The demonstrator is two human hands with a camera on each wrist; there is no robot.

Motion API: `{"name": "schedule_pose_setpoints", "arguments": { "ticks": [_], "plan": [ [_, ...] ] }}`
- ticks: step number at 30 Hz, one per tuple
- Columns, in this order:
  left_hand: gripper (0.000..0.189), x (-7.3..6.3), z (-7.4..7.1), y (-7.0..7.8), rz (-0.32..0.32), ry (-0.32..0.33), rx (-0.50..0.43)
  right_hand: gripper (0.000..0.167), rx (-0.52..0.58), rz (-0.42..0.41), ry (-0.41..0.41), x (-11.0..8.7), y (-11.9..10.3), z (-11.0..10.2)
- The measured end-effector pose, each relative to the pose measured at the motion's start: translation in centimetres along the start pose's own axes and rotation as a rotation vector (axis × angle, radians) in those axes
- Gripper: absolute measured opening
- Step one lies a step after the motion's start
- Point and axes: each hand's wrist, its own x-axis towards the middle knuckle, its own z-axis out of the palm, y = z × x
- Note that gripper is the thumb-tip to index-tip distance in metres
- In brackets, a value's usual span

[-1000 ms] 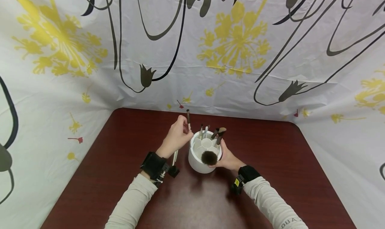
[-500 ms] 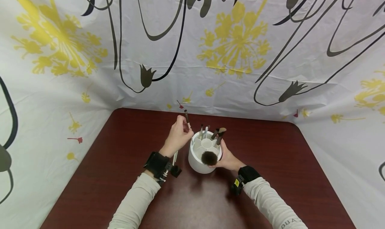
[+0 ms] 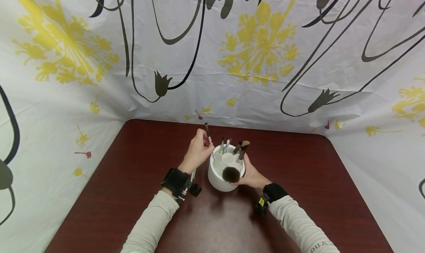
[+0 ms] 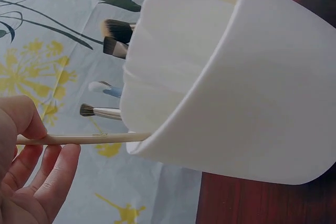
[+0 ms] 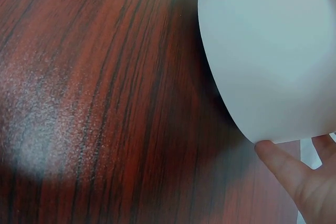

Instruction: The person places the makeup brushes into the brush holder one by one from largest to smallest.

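My left hand (image 3: 196,151) pinches a makeup brush (image 3: 207,130) between thumb and fingers, dark bristles pointing up. In the left wrist view its pale handle (image 4: 107,138) reaches just inside the rim of a white round brush holder (image 4: 262,87). With my right hand (image 3: 254,176) I grip the holder's right side, and in the right wrist view the thumb (image 5: 281,163) presses low on its wall. A large fluffy brush (image 3: 231,174) stands in the front of the holder. Several smaller brushes stand along its back, among them an angled brush (image 3: 244,146).
The holder is on a dark red wooden table (image 3: 299,164). Thin pale sticks (image 3: 193,174) lie left of it, partly hidden by my left wrist. A white patterned cloth (image 3: 212,61) hangs behind the table and along its sides.
My left wrist and forearm have shifted slightly right. The pinched brush has changed its tilt a little, its handle now over the holder's left rim. My right hand and the holder stay put.
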Motion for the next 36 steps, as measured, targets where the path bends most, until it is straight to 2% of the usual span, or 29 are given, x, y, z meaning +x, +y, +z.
{"name": "schedule_pose_setpoints", "arguments": {
  "ticks": [17,22,30,36],
  "plan": [
    [0.024,-0.6,1.0,-0.4,-0.018,-0.011,-0.041,0.118,0.02,0.002,0.014,-0.1,0.2,0.0],
    [0.023,-0.6,1.2,-0.7,0.003,-0.014,-0.012,0.116,0.012,0.005,0.018,-0.1,0.1,0.0],
    [0.025,-0.6,1.4,-1.1,0.025,-0.053,0.045,0.116,-0.011,0.031,0.0,-0.1,-0.1,0.1],
    [0.027,-0.6,1.5,-1.2,0.048,-0.086,0.065,0.115,0.034,0.036,-0.002,-0.1,-0.1,0.0]
  ]
}}
